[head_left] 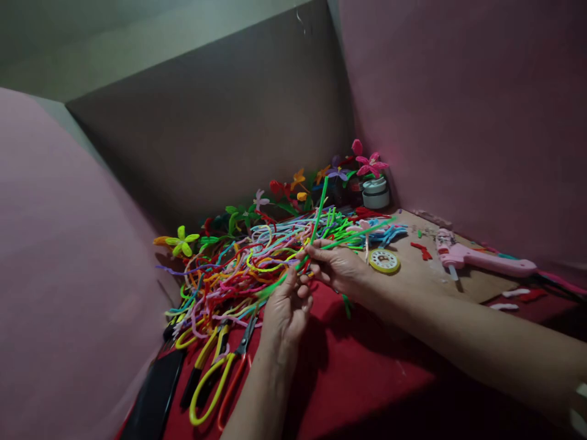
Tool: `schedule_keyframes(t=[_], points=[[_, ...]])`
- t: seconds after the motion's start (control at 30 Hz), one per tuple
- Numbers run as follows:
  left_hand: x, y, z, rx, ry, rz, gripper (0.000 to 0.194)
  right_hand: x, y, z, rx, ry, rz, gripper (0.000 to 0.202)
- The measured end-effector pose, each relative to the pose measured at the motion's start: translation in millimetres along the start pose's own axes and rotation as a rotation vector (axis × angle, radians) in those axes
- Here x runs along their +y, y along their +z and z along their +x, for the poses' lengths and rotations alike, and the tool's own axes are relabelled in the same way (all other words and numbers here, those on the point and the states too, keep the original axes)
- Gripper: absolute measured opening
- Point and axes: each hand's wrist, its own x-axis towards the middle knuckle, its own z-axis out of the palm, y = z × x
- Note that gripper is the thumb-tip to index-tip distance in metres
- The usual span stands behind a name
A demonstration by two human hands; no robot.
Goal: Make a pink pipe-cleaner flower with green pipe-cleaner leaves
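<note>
Green pipe cleaners (320, 209) are pinched between the fingertips of both hands, crossing where the hands meet; one end points up and another stretches to the right. My left hand (287, 305) is closed on them from below. My right hand (332, 263) grips them just above and to the right, its fingers nearly touching the left ones. Behind the hands spreads a large pile of multicoloured pipe cleaners (229, 275). A yellow round dial (384, 261) lies just right of my right hand.
Scissors with yellow and red handles (212, 382) and a black flat object (153, 394) lie front left. A pink glue gun (490, 260) rests on cardboard (472, 284) at right. Pipe-cleaner flowers (182, 241) line the back, near a white jar (375, 193). Pink panels stand both sides.
</note>
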Motion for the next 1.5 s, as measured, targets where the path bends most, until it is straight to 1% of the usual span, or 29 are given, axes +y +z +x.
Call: schedule_keyframes(t=[0.03,0.07,0.1,0.13,0.17,0.2,0.23,0.3,0.33,0.37,0.43,0.47,0.53,0.57,0.6,0.63,0.67,0.73,0.9,0.93,1.0,1.07,1.13,1.17,1.23,1.33,1.4,1.5], points=[[0,-0.9,-4,-0.044,-0.059,0.047,0.012,-5,0,0,-0.005,-0.019,-0.007,0.016],[0,-1.9,-9,-0.117,-0.124,0.116,0.012,-10,1,0,-0.013,-0.025,-0.024,0.015],[2,-3.0,-17,-0.246,-0.222,0.225,0.015,-15,2,0,-0.024,-0.015,-0.055,0.014],[6,-3.8,-26,-0.389,-0.268,0.326,0.022,-19,3,-1,-0.037,0.017,-0.094,0.014],[12,-4.0,-37,-0.513,-0.279,0.403,0.027,-22,4,-2,-0.05,0.059,-0.133,0.014],[20,-3.3,-48,-0.565,-0.173,0.411,0.033,-24,5,-3,-0.064,0.11,-0.172,0.014],[29,-1.6,-59,-0.559,-0.025,0.384,0.036,-26,7,-5,-0.08,0.166,-0.212,0.015],[50,5.2,-75,-0.501,0.081,0.349,0.04,-27,9,-8,-0.114,0.263,-0.289,0.015],[60,9.8,-78,-0.325,0.215,0.328,0.039,-27,11,-9,-0.139,0.302,-0.333,0.014],[69,14.4,-77,-0.182,0.287,0.352,0.04,-27,12,-11,-0.166,0.332,-0.382,0.013],[79,21.6,-67,-0.115,0.288,0.392,0.036,-26,15,-15,-0.226,0.366,-0.468,0.012],[80,23.2,-59,-0.085,0.282,0.426,0.035,-25,16,-16,-0.255,0.378,-0.498,0.012],[75,22.3,-41,-0.035,0.203,0.627,0.035,-22,17,-20,-0.309,0.417,-0.539,0.012],[71,20.2,-34,-0.049,0.177,0.698,0.035,-20,17,-21,-0.34,0.448,-0.556,0.012],[66,17.7,-28,-0.088,0.148,0.736,0.036,-19,17,-22,-0.371,0.484,-0.571,0.013],[61,15.2,-24,-0.114,0.12,0.76,0.037,-18,16,-22,-0.399,0.519,-0.587,0.013],[57,13.2,-22,-0.126,0.122,0.769,0.037,-17,16,-23,-0.423,0.545,-0.597,0.014],[51,11.3,-21,-0.141,0.107,0.756,0.036,-15,14,-23,-0.452,0.573,-0.6,0.015],[46,17.8,-20,-0.069,0.1,0.694,0.036,-13,5,-18,-0.489,0.647,-0.543,0.015],[45,19.3,-18,-0.073,0.08,0.683,0.038,-12,3,-17,-0.502,0.667,-0.519,0.017],[42,20.4,-15,-0.117,0.026,0.648,0.041,-11,1,-15,-0.516,0.707,-0.484,0.026],[38,18.6,-11,-0.172,-0.006,0.586,0.043,-10,-1,-14,-0.496,0.726,-0.491,0.031],[34,14.6,-9,-0.207,-0.002,0.527,0.042,-8,-2,-13,-0.458,0.714,-0.517,0.031],[33,12.1,-8,-0.206,0.015,0.511,0.041,-7,-3,-12,-0.443,0.701,-0.524,0.031],[31,7.2,-6,-0.169,0.078,0.492,0.039,-4,-6,-11,-0.423,0.677,-0.517,0.027],[30,0.5,-5,-0.102,0.169,0.446,0.034,1,-10,-9,-0.32,0.603,-0.501,0.016],[30,-3.3,-4,-0.077,0.181,0.414,0.031,4,-10,-8,-0.256,0.522,-0.484,0.015],[30,-7.3,-3,-0.038,0.162,0.389,0.032,5,-7,-9,-0.23,0.454,-0.426,0.015]])
